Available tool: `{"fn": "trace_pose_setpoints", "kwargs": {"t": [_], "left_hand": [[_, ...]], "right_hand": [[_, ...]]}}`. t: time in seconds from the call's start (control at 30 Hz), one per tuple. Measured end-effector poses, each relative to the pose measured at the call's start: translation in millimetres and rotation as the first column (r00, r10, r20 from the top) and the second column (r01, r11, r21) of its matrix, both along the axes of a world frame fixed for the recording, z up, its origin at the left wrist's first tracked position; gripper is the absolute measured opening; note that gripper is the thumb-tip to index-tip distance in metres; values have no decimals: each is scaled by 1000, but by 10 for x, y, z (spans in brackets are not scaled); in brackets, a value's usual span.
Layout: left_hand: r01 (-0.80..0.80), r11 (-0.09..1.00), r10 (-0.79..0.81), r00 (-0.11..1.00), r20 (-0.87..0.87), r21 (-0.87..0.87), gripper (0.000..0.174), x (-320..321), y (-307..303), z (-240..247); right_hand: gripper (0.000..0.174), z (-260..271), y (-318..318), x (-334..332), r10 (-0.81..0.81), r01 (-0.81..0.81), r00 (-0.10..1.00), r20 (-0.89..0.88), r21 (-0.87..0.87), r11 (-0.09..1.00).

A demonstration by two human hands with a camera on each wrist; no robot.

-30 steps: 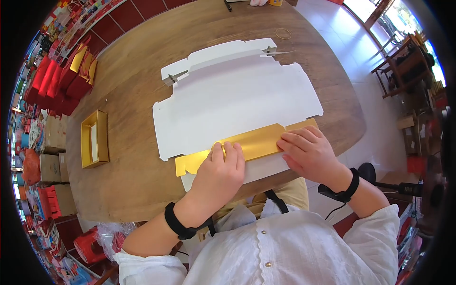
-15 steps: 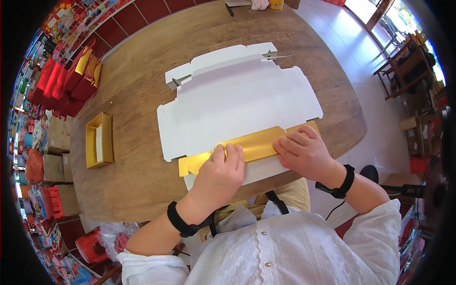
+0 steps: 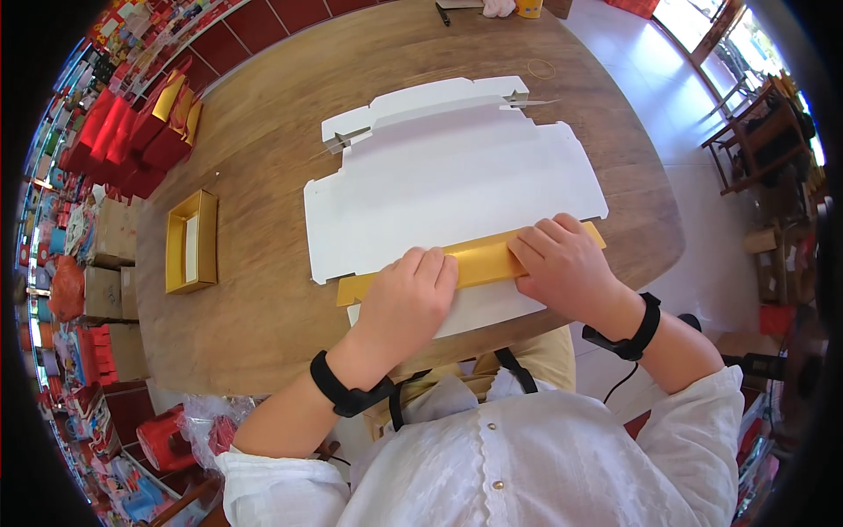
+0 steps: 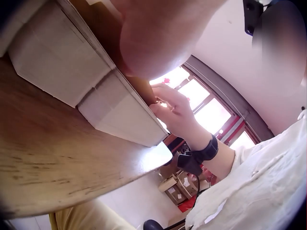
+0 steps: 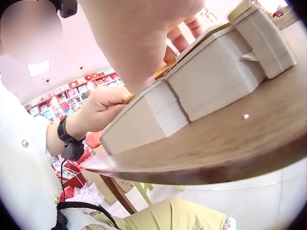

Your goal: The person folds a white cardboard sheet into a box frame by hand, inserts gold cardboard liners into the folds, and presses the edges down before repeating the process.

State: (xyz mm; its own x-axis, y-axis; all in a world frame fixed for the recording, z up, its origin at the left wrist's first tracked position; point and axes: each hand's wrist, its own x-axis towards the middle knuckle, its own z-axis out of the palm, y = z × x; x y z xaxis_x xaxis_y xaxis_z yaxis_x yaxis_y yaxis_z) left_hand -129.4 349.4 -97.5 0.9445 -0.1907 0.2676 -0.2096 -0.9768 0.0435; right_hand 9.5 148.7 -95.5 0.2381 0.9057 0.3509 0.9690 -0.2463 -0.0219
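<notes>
A large white cardboard box blank [image 3: 457, 176] lies flat on the wooden table [image 3: 255, 325]. Its near edge is folded up into a white wall [image 5: 211, 81] topped by a long gold flap [image 3: 481, 262]. My left hand [image 3: 406, 299] curls over the left part of this flap, fingers on the gold side. My right hand [image 3: 562, 263] curls over the right part in the same way. In the right wrist view the left hand [image 5: 100, 112] pinches the wall's top edge. In the left wrist view the right hand [image 4: 175, 112] does likewise. The thumbs are hidden from the head view.
A gold tray [image 3: 191, 241] with a white insert sits at the table's left. Red and gold gift bags [image 3: 132, 132] stand at the far left edge. A rubber band [image 3: 542, 68] and a pen [image 3: 442, 13] lie at the far side. Shelves and boxes stand beyond the table.
The gold flap shows narrower than before, tipped further up and over the near wall. Both hands have stayed on it, fingers curling more over its top edge.
</notes>
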Motion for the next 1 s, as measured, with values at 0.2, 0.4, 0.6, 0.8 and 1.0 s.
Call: {"fn": "trace_pose_setpoints", "kwargs": {"t": [0.2,0.4,0.6,0.8,1.0], "left_hand": [[-268,935,90,815,-573,-233,20,464,228,431],[-271,960,241,928,-286,-71,30,659,458,211],[-68,803,-170,926,-336,-592,21,624,455,174],[159,977,-75,881,468,-143,21,245,771,834],[95,957,-33,974,224,-274,27,90,1289,308]], "right_hand": [[13,346,275,477,-57,-109,940,-336,-455,884],[46,212,475,621,-187,85,954,-233,-386,919],[32,302,321,132,46,-48,990,132,11,999],[23,-67,-548,-492,250,-203,891,-380,160,966],[26,-82,-846,-337,10,22,958,-286,108,994]]}}
